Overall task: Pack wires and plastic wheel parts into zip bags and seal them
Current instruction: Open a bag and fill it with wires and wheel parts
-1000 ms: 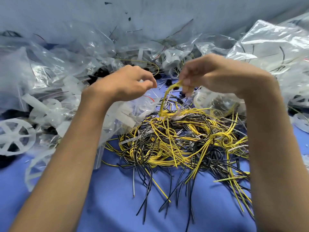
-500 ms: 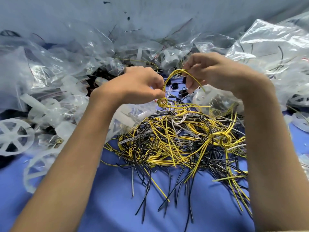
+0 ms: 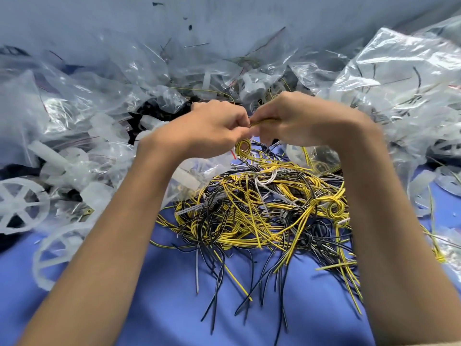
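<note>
Both grips were held together above the far edge of the wire pile (image 3: 262, 208). The left grip (image 3: 214, 131) was curled, its thumb and fingers pinching a yellow wire bundle (image 3: 265, 120). The right grip (image 3: 299, 121) was curled round the same bundle from the other side, and the two grips touched. A coiled loop (image 3: 243, 146) of the bundle hung just below the left grip. The pile of tangled yellow, black and grey strands lay on the blue bench (image 3: 162, 308) between the forearms. A white spoked plastic wheel (image 3: 20, 206) lay at the left edge, with a second wheel rim (image 3: 57, 250) just nearer. Clear zip bags (image 3: 87, 96) were heaped behind and to the left. A large crumpled bag (image 3: 399, 78) lay at the right. Whether any bag was sealed could not be told.
</note>
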